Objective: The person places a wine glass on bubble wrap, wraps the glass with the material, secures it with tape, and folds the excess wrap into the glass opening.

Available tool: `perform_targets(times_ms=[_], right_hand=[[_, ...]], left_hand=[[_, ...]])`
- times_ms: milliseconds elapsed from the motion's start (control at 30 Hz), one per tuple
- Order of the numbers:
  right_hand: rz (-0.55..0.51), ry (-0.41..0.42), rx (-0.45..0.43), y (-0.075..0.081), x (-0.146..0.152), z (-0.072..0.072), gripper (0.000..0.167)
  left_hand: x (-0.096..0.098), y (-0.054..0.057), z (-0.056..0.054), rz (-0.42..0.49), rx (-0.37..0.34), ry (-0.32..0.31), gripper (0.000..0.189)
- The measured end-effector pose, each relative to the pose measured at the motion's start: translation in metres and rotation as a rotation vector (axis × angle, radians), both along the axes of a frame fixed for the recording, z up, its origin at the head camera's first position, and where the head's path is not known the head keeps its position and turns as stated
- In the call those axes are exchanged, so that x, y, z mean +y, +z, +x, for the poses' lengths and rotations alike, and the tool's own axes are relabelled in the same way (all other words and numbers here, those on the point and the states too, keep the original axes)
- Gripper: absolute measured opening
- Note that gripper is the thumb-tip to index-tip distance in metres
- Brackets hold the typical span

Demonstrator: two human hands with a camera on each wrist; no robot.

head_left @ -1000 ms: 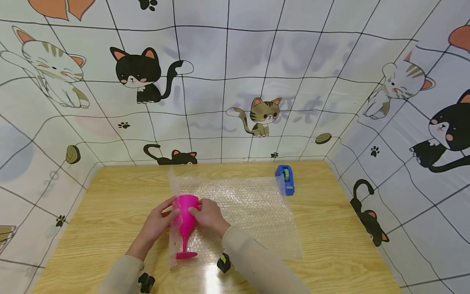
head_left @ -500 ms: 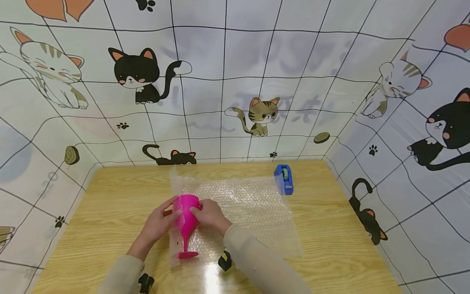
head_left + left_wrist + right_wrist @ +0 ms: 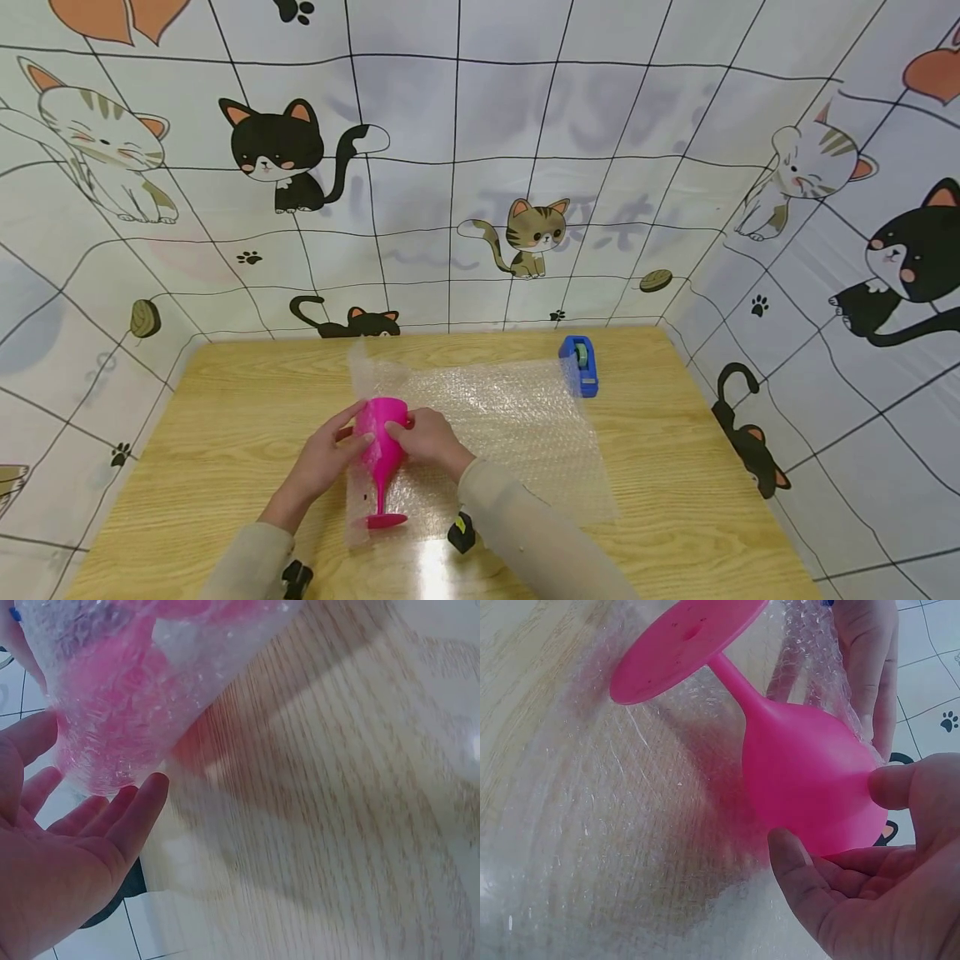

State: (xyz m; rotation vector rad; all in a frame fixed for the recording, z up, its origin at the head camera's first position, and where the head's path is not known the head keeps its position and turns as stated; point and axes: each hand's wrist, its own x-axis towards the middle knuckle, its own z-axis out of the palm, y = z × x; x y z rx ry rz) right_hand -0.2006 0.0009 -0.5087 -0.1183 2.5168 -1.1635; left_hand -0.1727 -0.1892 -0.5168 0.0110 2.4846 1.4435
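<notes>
At one table, two hands grip one goblet, one bubble-wrap sheet

Wood-grain tbl w/ clear bubble wrap spread on it, blue tape disp. by wrap's far R corner.

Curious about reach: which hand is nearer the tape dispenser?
Right: in the head view, the right hand holds the pink goblet, lower-left of the blue tape dispenser; the left hand is farther left, across the goblet.

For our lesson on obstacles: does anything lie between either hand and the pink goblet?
Yes: bubble wrap lies between the left hand and the pink goblet, on its left. Nothing visible separates the right hand from it.
</notes>
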Motion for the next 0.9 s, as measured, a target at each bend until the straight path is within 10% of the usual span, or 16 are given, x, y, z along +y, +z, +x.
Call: perform_targets(times_ms=[900], right_hand=[[0.132,-0.040,-0.024,0.008,-0.008,-0.004,0.074]], left_hand=[[0.003,-0.011,-0.003,0.008,0.199,-0.078,0.062]])
